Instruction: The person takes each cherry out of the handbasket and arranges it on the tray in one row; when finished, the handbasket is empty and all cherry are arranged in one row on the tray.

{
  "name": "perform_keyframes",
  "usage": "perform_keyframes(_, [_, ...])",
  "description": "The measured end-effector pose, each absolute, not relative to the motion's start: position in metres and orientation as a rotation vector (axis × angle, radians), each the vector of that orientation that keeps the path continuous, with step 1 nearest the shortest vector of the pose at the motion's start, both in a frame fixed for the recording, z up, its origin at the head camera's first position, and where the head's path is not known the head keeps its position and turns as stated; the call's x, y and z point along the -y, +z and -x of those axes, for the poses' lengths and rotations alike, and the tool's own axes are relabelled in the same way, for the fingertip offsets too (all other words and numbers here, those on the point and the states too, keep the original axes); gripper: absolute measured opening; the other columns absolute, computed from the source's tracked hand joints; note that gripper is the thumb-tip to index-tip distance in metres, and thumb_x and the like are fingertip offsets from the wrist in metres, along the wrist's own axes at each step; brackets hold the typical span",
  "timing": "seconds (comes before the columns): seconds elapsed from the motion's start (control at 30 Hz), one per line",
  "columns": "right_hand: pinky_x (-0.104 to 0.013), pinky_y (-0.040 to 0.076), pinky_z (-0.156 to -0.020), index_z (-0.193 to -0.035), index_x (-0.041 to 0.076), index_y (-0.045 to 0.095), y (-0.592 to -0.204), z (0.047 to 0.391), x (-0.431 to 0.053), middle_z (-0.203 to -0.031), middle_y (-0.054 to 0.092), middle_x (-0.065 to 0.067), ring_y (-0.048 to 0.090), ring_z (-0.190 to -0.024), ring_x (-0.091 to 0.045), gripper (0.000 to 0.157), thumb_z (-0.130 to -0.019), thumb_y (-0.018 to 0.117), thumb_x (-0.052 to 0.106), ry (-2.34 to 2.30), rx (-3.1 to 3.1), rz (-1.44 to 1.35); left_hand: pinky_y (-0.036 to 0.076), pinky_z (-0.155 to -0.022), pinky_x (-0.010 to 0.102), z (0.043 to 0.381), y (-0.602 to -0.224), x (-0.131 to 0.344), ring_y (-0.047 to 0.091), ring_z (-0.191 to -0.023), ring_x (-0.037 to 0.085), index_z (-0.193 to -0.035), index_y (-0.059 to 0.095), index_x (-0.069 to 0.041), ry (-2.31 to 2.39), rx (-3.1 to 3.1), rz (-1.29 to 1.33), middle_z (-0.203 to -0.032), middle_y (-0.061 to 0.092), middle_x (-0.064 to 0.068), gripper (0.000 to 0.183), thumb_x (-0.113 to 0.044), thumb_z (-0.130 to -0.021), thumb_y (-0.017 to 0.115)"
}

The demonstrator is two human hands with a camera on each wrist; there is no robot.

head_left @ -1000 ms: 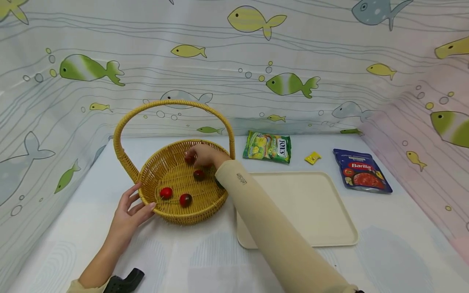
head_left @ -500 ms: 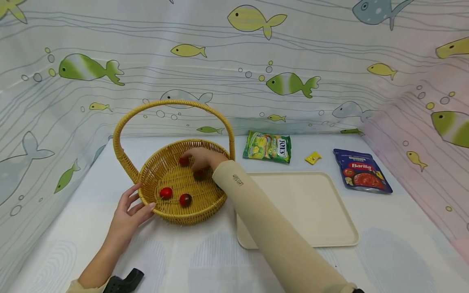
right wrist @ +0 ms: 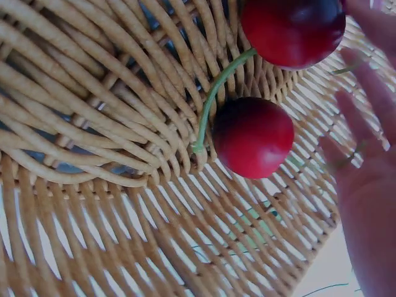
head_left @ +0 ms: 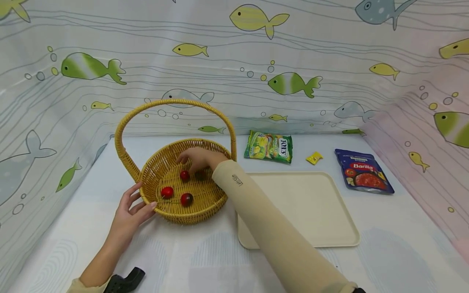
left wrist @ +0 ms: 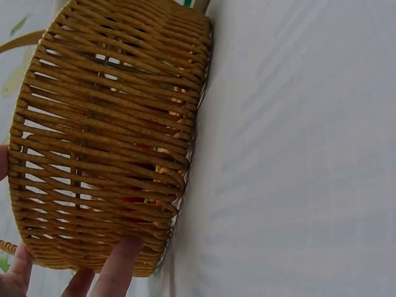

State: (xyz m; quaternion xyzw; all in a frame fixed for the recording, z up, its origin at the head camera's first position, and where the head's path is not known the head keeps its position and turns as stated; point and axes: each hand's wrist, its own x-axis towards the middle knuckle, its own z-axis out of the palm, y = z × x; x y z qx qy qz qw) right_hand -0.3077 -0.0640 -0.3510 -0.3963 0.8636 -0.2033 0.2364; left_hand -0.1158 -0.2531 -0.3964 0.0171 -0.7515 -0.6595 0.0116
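A round wicker basket (head_left: 148,185) with a tall arched handle stands left of centre. My left hand (head_left: 126,215) holds its near left side, thumb over the rim; in the left wrist view fingertips (left wrist: 120,260) rest on the outer wall. My right hand (head_left: 199,158) is inside the basket, fingers spread and pointing down. By its fingertips lies a red cherry (head_left: 185,176), and a darker cherry (head_left: 200,175) sits partly under the hand. Nearer the front are a red cherry (head_left: 167,192) and a dark red cherry (head_left: 186,200). Close up, a cherry (right wrist: 253,137) rests against the weave.
A cream tray (head_left: 304,207) lies right of the basket, partly under my right forearm. Behind it are a green FOX'S candy bag (head_left: 268,147) and a small yellow wrapped sweet (head_left: 314,158). A blue Barilla pouch (head_left: 364,171) lies at the right. Fish-print cloth forms the back wall.
The cherry by my right fingertips has moved down toward the middle of the basket floor, and the fingers have spread away from it. My left hand stays on the basket.
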Motion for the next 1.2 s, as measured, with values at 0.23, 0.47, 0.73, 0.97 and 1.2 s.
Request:
perform_keyframes(0.23, [-0.017,0.041,-0.088,-0.117,0.016,0.065,-0.35,0.306,0.068,-0.117,0.057,0.007,0.047,-0.112,-0.008,0.043,-0.077,0.076,0.005,-0.567,-2.289,1.146,0.05,-0.075,0.017,0.115,-0.395,0.253,0.045,-0.107,0.002,-0.148,0.013,-0.018,-2.033,2.373,-0.087,-0.144,0.017,0.022,0.072,-0.014,-0.092,0.059])
perform_keyframes(0.47, [-0.016,0.042,-0.084,-0.115,0.008,0.065,-0.349,0.304,0.074,-0.112,0.06,0.0,0.051,-0.104,-0.01,0.036,-0.08,0.072,0.003,-0.641,-2.299,1.259,0.05,-0.074,0.017,0.114,-0.396,0.255,0.045,-0.107,0.003,-0.148,0.013,-0.017,-2.04,2.362,-0.088,-0.144,0.016,0.023,0.072,-0.012,-0.092,0.058])
perform_keyframes(0.73, [-0.017,0.046,-0.074,-0.11,0.007,0.067,-0.349,0.3,0.077,-0.102,0.06,0.001,0.054,-0.094,-0.01,0.029,-0.081,0.07,0.002,-0.476,-2.328,1.14,0.05,-0.076,0.018,0.114,-0.396,0.254,0.045,-0.108,0.003,-0.148,0.014,-0.018,-2.032,2.365,-0.066,-0.144,0.017,0.023,0.072,-0.014,-0.092,0.06])
perform_keyframes(0.97, [-0.016,0.047,-0.072,-0.106,0.009,0.07,-0.345,0.298,0.081,-0.098,0.062,0.004,0.056,-0.091,-0.008,0.027,-0.08,0.07,0.0,-0.488,-2.313,1.178,0.051,-0.076,0.019,0.114,-0.397,0.254,0.046,-0.107,0.002,-0.147,0.016,-0.018,-2.03,2.367,-0.067,-0.143,0.018,0.023,0.072,-0.016,-0.091,0.061])
perform_keyframes(1.2, [-0.016,0.046,-0.074,-0.108,0.006,0.068,-0.328,0.291,0.073,-0.097,0.062,0.004,0.055,-0.091,-0.008,0.027,-0.081,0.07,0.002,-0.502,-2.25,1.325,0.051,-0.076,0.019,0.115,-0.396,0.254,0.044,-0.111,0.008,-0.148,0.014,-0.019,-2.037,2.372,-0.079,-0.144,0.017,0.023,0.072,-0.016,-0.092,0.06])
